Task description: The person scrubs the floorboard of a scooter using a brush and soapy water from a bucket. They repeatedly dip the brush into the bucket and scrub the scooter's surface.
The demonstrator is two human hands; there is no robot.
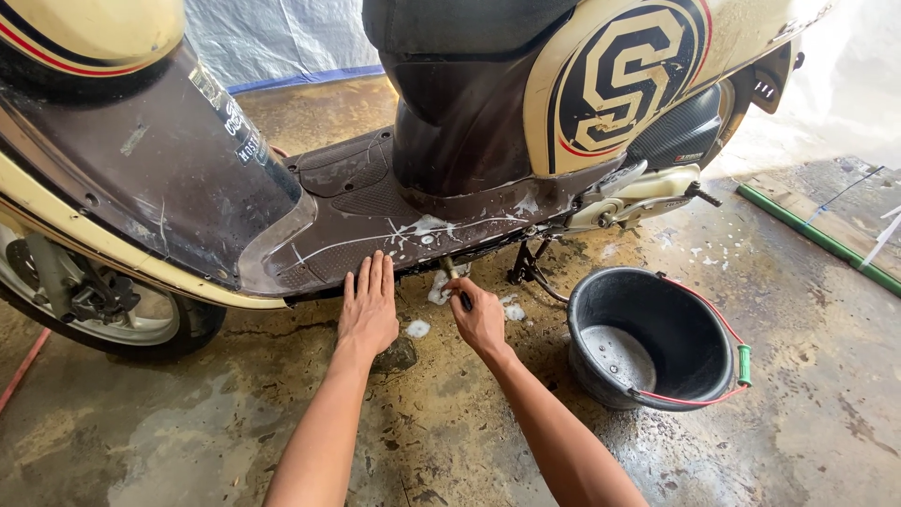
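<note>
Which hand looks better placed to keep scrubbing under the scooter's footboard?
The right hand, probably: it already grips the brush, whose tip is at the soapy lower edge of the footboard. The left hand lies flat, empty, bracing on that edge.

Single head-worn view; camera sits above and behind the person's arms, tilted down and forward toward the wet concrete floor; close range, both forearms run in from the bottom edge to mid-frame; the scooter spans the upper half side-on, front wheel at the left edge, rear end cut off top right; black bucket lower right; tarp closes off the background; no second view to overlap.
</note>
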